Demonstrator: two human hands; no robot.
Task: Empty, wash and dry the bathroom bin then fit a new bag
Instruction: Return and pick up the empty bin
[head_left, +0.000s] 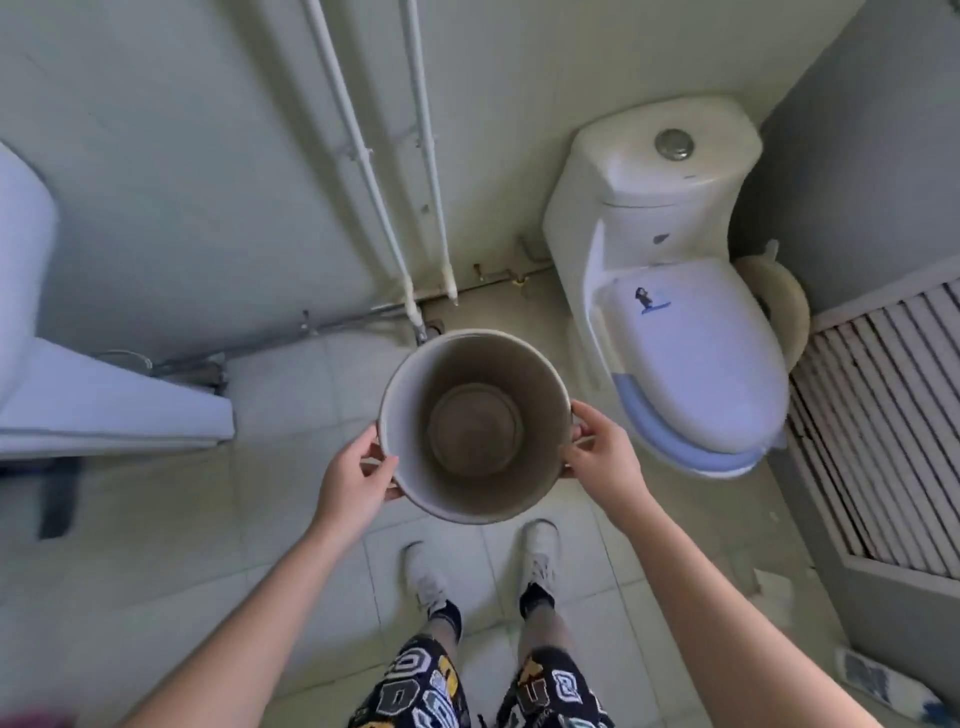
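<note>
Beside the toilet (691, 322), both hands, left (358, 475) and right (602, 457), clamp fingers on the empty bin (415, 478), keeping it upright, probably for checking inside.

Bin (415, 483) between both hands, toilet (691, 343) right, pipes (363, 156) behind.

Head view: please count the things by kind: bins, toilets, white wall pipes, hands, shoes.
Bin: 1
Toilet: 1
White wall pipes: 2
Hands, left and right: 2
Shoes: 2
Total: 8
</note>
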